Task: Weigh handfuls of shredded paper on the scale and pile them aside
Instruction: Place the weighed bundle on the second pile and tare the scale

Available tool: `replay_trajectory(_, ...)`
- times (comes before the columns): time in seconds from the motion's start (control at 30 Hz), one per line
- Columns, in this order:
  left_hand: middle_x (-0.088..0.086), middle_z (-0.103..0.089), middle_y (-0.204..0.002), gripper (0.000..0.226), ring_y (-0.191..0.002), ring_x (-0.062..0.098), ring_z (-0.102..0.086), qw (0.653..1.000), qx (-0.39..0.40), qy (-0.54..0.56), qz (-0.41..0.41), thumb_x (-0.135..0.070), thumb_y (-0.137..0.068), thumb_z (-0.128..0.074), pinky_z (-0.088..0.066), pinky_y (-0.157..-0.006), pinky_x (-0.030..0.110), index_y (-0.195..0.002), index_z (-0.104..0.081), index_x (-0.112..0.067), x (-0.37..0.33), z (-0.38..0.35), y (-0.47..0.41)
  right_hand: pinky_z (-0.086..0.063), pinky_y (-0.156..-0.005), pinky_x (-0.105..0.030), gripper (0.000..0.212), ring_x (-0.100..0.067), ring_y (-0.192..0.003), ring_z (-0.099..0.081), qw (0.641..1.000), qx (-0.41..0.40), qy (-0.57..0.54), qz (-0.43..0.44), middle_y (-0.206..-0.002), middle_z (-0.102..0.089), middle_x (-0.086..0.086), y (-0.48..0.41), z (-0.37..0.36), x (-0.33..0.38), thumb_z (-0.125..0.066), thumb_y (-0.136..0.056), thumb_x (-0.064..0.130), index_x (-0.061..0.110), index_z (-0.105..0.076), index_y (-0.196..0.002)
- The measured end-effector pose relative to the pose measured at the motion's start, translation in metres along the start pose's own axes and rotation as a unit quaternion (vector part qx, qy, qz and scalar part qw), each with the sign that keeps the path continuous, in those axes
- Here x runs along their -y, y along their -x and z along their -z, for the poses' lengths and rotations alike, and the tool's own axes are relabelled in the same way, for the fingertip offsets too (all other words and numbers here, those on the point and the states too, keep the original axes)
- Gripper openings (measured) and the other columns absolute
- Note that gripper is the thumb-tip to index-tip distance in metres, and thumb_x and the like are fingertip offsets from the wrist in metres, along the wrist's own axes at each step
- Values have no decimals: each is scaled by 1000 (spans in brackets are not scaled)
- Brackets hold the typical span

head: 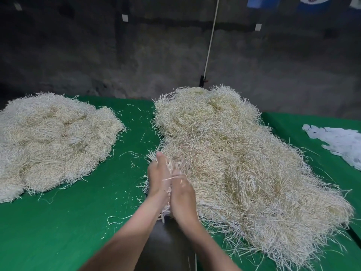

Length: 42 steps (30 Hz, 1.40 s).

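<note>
A big loose heap of shredded paper [230,159] covers the middle and right of the green table [74,222]. A second, flatter pile of shredded paper [50,141] lies at the left. My left hand [158,177] and my right hand [182,194] are pressed together at the big heap's near left edge, holding a handful of shreds [168,192] between the palms. Strands stick out above the fingers and below the wrists. A dark, flat surface [166,243], perhaps the scale, lies under my forearms; most of it is hidden.
Stray shreds are scattered over the green cloth between the two piles. White paper slips [340,141] lie at the right edge. A white rod [211,40] on a black clamp stands behind the heap against a dark wall.
</note>
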<state>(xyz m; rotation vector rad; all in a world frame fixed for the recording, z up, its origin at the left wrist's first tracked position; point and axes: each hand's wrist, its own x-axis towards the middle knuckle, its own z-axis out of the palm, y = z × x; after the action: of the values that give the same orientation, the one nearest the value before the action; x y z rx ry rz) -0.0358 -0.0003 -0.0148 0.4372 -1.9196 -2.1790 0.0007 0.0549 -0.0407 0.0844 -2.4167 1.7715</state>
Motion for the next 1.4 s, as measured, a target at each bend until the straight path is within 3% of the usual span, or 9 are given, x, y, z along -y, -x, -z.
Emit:
replay_trajectory(0.1, 12, -46, -132, 58, -117, 27, -49, 998, 41, -48, 17, -35, -86, -65, -41, -99, 37, -132, -40, -9, 12, 4, -1, -30, -38, -17, 32, 0, -37, -38, 991, -95, -66, -68, -50, -47, 6, -5, 3, -13, -40, -100, 23, 19, -55, -72)
replay_trajectory(0.23, -15, -44, -137, 84, -135, 17, -35, 975, 183, -10, 126, -72, -73, -45, -26, -111, 35, -145, -31, -30, 30, 2, 28, -32, -48, -25, 30, -16, -53, -42, 921, -200, -258, -214, -59, -45, 0, -42, 35, -9, -37, -102, 32, 18, -46, -77)
replay_trajectory(0.43, 8, -65, -72, 33, -48, 9, -61, 985, -7, 115, 130, -33, -98, -48, -44, -40, 17, -99, -58, -2, 10, -8, 3, -42, -59, -34, 21, -9, -67, -53, 990, -118, 78, 8, -75, -55, 11, 4, -1, -20, -31, -94, 38, 33, -47, -82)
replay_trajectory(0.57, 5, -66, -81, 24, -70, 16, -65, 982, 32, 80, 169, -35, -97, -50, -52, -63, 27, -92, -61, -14, 20, -12, 25, -31, -47, -18, 33, -8, -51, -38, 973, -76, 220, 4, -60, -40, 5, -24, 33, -25, -30, -103, 18, 17, -42, -73)
replay_trajectory(0.73, -2, -45, -49, 37, -35, 5, -45, 986, 15, 54, 157, -11, -99, -45, -35, -35, 17, -62, -44, -14, 10, -8, 8, -29, -55, -28, 35, -15, -58, -39, 982, -71, 168, 41, -63, -45, 6, 3, 8, -15, -26, -97, 37, 17, -48, -78)
replay_trajectory(0.87, 10, -59, -71, 41, -52, 15, -58, 986, 40, 3, 164, -44, -100, -36, -44, -49, 23, -83, -55, -11, 25, -16, 32, -32, -53, -30, 36, -17, -56, -40, 993, -69, 91, -9, -64, -51, -7, -28, 49, -18, -41, -99, 6, 6, -51, -65)
replay_trajectory(1.03, 0, -46, -74, 32, -56, 9, -53, 984, 35, -28, 170, -17, -104, -29, -45, -46, 19, -77, -47, -14, 19, -9, 13, -30, -48, -17, 27, -9, -57, -45, 988, -54, 147, -5, -69, -55, 1, 3, 16, -22, -34, -101, 22, 16, -56, -86)
replay_trajectory(1.23, 21, -70, -101, 62, -93, 36, -68, 976, 90, 40, 193, -52, -81, -63, -54, -81, 43, -114, -59, -1, 19, -18, 33, -39, -50, -17, 31, -11, -57, -47, 992, -24, 115, -39, -66, -54, 1, -21, 52, -29, -45, -98, 11, 15, -49, -68)
replay_trajectory(1.4, 10, -32, -152, 74, -138, 28, -31, 994, 19, -43, 100, -45, -90, -57, -25, -113, 48, -147, -28, -9, 10, 0, 3, -52, -66, -20, 20, -9, -79, -63, 949, 154, -226, -159, -99, -59, -6, -7, 80, -34, -59, -87, 21, 7, -55, -101)
